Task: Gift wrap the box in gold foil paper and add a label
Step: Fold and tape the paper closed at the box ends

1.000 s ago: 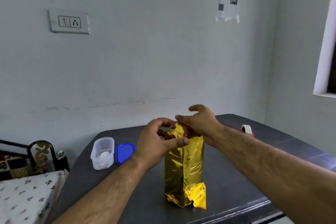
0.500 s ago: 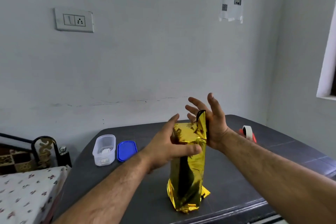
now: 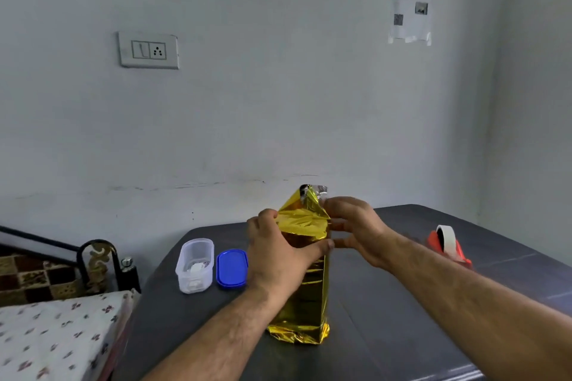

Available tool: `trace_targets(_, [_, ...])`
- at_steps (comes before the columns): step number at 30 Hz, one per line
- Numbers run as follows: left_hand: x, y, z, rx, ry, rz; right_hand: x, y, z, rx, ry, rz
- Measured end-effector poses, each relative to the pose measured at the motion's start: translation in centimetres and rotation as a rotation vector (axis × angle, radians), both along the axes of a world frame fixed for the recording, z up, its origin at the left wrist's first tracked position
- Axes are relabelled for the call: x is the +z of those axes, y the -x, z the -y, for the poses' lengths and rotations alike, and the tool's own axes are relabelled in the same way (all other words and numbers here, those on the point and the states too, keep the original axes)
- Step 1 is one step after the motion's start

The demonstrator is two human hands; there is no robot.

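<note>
A pale wall with a switch plate and a taped-up sheet, its print too small to read, backs a dark table. On it the box stands upright, its sides already in gold foil. The left hand grips it near the top, thumb across the front; the right hand, fingers curled, pinches the loose top flap. The top fold, taping and label look still to do. A tape roll lies well to the right.

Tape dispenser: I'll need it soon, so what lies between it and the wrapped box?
In the head view, only the right hand and its forearm cross bare dark table between tape dispenser and wrapped box.
</note>
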State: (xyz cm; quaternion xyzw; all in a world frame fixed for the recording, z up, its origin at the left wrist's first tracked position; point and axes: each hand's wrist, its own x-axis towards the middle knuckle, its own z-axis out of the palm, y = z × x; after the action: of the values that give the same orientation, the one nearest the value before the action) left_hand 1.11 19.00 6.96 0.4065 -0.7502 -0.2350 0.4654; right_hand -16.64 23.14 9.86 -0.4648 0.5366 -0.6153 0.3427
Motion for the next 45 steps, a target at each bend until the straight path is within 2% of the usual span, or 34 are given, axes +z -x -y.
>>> trace_targets(3, [0.5, 0.4, 0.6, -0.012, -0.058, 0.024, -1.0, 0.4, 0.1, -0.065, 0.005, 0.027])
trace_targets(6, [2.2, 0.0, 1.8, -0.112, -0.212, -0.081, -0.9, 1.0, 0.5, -0.211, -0.029, 0.011])
trace_targets(10, [4.8, -1.0, 4.6, -0.059, -0.195, -0.154, -0.4, 1.3, 1.1, -0.265, -0.068, 0.068])
trace_targets(13, [5.2, -0.8, 6.5, -0.306, -0.312, -0.145, -0.2, 0.8, 1.3, -0.243, -0.054, 0.048])
trace_targets(15, [5.1, -0.4, 7.2, -0.383, -0.377, -0.131, 0.1, 0.5, 1.3, -0.211, -0.036, 0.068])
trace_targets(22, [4.8, 1.1, 7.4, -0.309, -0.273, -0.199, 0.9, -0.7, 1.0, -0.174, 0.065, 0.002])
trace_targets(27, [5.5, 0.6, 7.2, -0.366, -0.258, -0.237, 0.8, -0.9, 1.3, -0.316, 0.154, -0.066])
trace_targets(30, [5.5, -0.4, 7.2, -0.439, -0.179, -0.159, 0.2, -1.0, 1.7, -0.382, 0.183, -0.086])
trace_targets(32, [5.1, -0.4, 7.2, -0.423, -0.087, -0.066, 0.0, -1.2, 1.7, -0.369, 0.198, -0.129])
trace_targets(34, [4.6, 0.0, 7.1, -0.37, -0.023, -0.058, -0.1, -1.4, 1.5, -0.333, 0.205, -0.156])
trace_targets(40, [4.0, 0.5, 7.4, -0.317, -0.072, -0.173, -0.2, -1.5, 1.1, -0.159, 0.17, -0.147])
trace_targets(45, [4.1, 0.9, 7.8, -0.331, -0.105, -0.199, -0.1, -1.3, 1.1, -0.154, 0.134, -0.164])
